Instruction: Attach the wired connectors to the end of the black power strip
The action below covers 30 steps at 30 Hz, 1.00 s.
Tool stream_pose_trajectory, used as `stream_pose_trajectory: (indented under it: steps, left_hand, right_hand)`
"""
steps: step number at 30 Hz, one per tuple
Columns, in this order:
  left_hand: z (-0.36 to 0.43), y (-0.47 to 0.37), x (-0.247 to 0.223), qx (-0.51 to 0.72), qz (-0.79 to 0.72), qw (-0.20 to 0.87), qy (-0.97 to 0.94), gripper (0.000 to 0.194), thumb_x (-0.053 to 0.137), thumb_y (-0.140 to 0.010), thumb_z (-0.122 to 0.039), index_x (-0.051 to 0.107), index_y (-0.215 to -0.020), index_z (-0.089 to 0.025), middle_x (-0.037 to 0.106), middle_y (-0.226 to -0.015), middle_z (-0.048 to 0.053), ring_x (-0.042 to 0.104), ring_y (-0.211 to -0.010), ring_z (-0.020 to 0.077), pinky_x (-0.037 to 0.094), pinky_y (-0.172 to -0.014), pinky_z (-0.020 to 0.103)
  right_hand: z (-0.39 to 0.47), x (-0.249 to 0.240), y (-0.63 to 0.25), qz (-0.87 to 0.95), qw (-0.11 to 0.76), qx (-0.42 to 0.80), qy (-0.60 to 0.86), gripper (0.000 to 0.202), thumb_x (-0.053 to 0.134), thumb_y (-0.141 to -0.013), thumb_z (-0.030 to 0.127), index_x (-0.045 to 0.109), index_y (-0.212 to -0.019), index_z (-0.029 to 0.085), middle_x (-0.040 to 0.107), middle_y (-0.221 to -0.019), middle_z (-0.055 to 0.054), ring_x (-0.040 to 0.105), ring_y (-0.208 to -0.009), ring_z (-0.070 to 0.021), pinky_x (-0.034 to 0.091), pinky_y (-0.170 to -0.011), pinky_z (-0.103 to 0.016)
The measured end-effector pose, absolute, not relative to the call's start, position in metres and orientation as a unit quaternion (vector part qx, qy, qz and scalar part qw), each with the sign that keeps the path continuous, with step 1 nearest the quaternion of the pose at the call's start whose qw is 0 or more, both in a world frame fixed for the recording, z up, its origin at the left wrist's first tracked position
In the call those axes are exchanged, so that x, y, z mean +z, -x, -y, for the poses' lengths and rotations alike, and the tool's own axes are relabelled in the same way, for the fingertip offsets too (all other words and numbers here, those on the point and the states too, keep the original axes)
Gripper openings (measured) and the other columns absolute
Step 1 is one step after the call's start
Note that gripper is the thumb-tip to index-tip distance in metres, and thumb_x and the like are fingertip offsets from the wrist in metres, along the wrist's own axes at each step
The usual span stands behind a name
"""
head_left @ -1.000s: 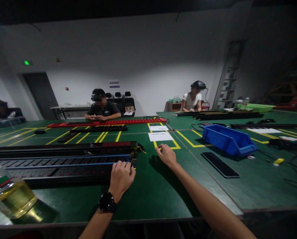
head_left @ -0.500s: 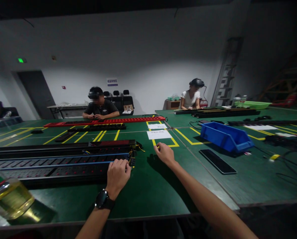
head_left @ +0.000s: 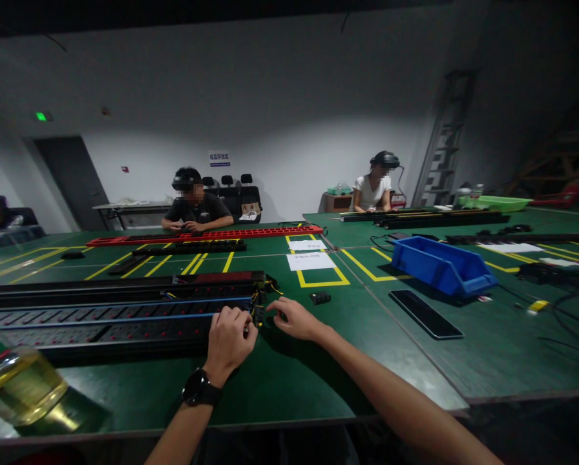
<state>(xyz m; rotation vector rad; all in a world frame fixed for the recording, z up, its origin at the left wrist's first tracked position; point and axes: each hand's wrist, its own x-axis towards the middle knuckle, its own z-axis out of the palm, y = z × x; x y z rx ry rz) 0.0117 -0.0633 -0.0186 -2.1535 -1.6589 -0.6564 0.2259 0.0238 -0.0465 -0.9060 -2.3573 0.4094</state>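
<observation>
Several long black power strips (head_left: 158, 331) with grey faces and red dots lie side by side at the left, with blue edging. My left hand (head_left: 231, 339), with a black watch at the wrist, is closed over the right end of the nearest strip; its fingertips are partly hidden. Thin wires and small black connectors (head_left: 259, 313) stick out at the strip ends. Just right of them is my right hand (head_left: 296, 320), index finger stretched toward the wires and nothing visible in it. Beyond that hand a small black block (head_left: 320, 298) lies on the green table (head_left: 280, 387).
A blue bin (head_left: 439, 265) and a dark phone-like slab (head_left: 425, 314) lie to the right, near cables. A bottle of yellow liquid (head_left: 25, 387) stands at the near left. White papers (head_left: 311, 261) and a red rail (head_left: 207, 236) lie farther back. Two persons sit across the table.
My right hand has moved left and nearer, toward the strip ends. The small black block now shows on the table where that hand was. My left hand stays almost in place.
</observation>
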Motion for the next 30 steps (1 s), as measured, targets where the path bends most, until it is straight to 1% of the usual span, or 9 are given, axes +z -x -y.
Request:
stream_pose_trajectory:
  steps: [3,6,13,15,17,19,21,23,30]
  left_hand:
    - [0.064,-0.014,-0.019,-0.200,0.570,0.183,0.775,0.015,0.058,-0.089,-0.027,0.071,-0.083,-0.023,0.068,-0.091,0.009,0.057,-0.094,0.0279,0.041,-0.082,0.043]
    - [0.064,-0.014,-0.020,-0.185,0.562,0.196,0.782,0.016,0.060,-0.088,-0.030,0.073,-0.084,-0.023,0.067,-0.095,0.010,0.056,-0.096,0.0282,0.041,-0.082,0.043]
    - [0.062,-0.012,-0.022,-0.171,0.555,0.208,0.787,0.016,0.059,-0.089,-0.029,0.073,-0.084,-0.022,0.066,-0.096,0.010,0.055,-0.095,0.0285,0.042,-0.081,0.044]
    - [0.062,-0.012,-0.022,-0.173,0.555,0.204,0.787,0.016,0.059,-0.089,-0.029,0.073,-0.085,-0.022,0.066,-0.096,0.010,0.056,-0.095,0.0284,0.042,-0.082,0.044]
    - [0.062,-0.012,-0.022,-0.178,0.557,0.197,0.787,0.016,0.059,-0.091,-0.030,0.073,-0.087,-0.022,0.066,-0.096,0.009,0.056,-0.096,0.0280,0.042,-0.082,0.044]
    - [0.062,-0.012,-0.022,-0.186,0.559,0.191,0.785,0.017,0.058,-0.093,-0.031,0.072,-0.089,-0.022,0.066,-0.096,0.009,0.057,-0.096,0.0274,0.042,-0.082,0.043]
    - [0.061,-0.012,-0.023,-0.195,0.559,0.188,0.783,0.018,0.057,-0.095,-0.031,0.071,-0.089,-0.022,0.066,-0.096,0.008,0.058,-0.096,0.0267,0.042,-0.082,0.042]
    - [0.060,-0.011,-0.024,-0.198,0.555,0.191,0.785,0.019,0.055,-0.096,-0.029,0.071,-0.087,-0.022,0.066,-0.095,0.008,0.058,-0.095,0.0261,0.042,-0.082,0.042]
    - [0.057,-0.012,-0.027,-0.209,0.537,0.199,0.793,0.015,0.057,-0.094,-0.021,0.068,-0.084,-0.021,0.066,-0.090,0.006,0.058,-0.091,0.0243,0.041,-0.080,0.040]
  right_hand:
    - [-0.015,-0.049,-0.210,0.908,0.234,0.157,0.309,0.047,0.059,-0.086,0.011,0.067,-0.131,0.023,0.068,-0.104,-0.005,0.062,-0.091,-0.0174,0.047,-0.083,-0.026]
    - [-0.012,-0.050,-0.204,0.919,0.200,0.141,0.308,0.044,0.058,-0.090,0.014,0.068,-0.131,0.025,0.069,-0.107,-0.005,0.063,-0.093,-0.0180,0.045,-0.084,-0.027]
    - [-0.016,-0.044,-0.220,0.906,0.196,0.114,0.356,0.015,0.068,-0.092,0.028,0.071,-0.105,0.023,0.070,-0.095,-0.003,0.062,-0.084,-0.0173,0.039,-0.072,-0.026]
    - [-0.017,-0.043,-0.225,0.899,0.209,0.120,0.365,0.013,0.070,-0.092,0.031,0.069,-0.101,0.022,0.069,-0.092,-0.002,0.061,-0.082,-0.0167,0.038,-0.070,-0.025]
    - [-0.018,-0.043,-0.227,0.893,0.229,0.123,0.367,0.016,0.070,-0.092,0.030,0.068,-0.105,0.021,0.068,-0.094,-0.002,0.060,-0.083,-0.0166,0.038,-0.071,-0.025]
    - [-0.016,-0.043,-0.227,0.894,0.237,0.122,0.360,0.027,0.069,-0.092,0.030,0.067,-0.118,0.022,0.066,-0.100,-0.003,0.061,-0.085,-0.0168,0.040,-0.074,-0.026]
    - [-0.013,-0.043,-0.224,0.902,0.227,0.118,0.347,0.038,0.069,-0.093,0.031,0.064,-0.131,0.025,0.065,-0.107,-0.004,0.061,-0.086,-0.0169,0.041,-0.076,-0.026]
    - [-0.011,-0.043,-0.221,0.911,0.210,0.114,0.335,0.040,0.068,-0.094,0.032,0.065,-0.134,0.028,0.065,-0.110,-0.005,0.063,-0.087,-0.0171,0.041,-0.075,-0.026]
    - [-0.017,-0.039,-0.227,0.914,0.185,0.113,0.341,0.020,0.069,-0.094,0.038,0.074,-0.107,0.023,0.070,-0.097,-0.004,0.064,-0.085,-0.0170,0.039,-0.071,-0.024]
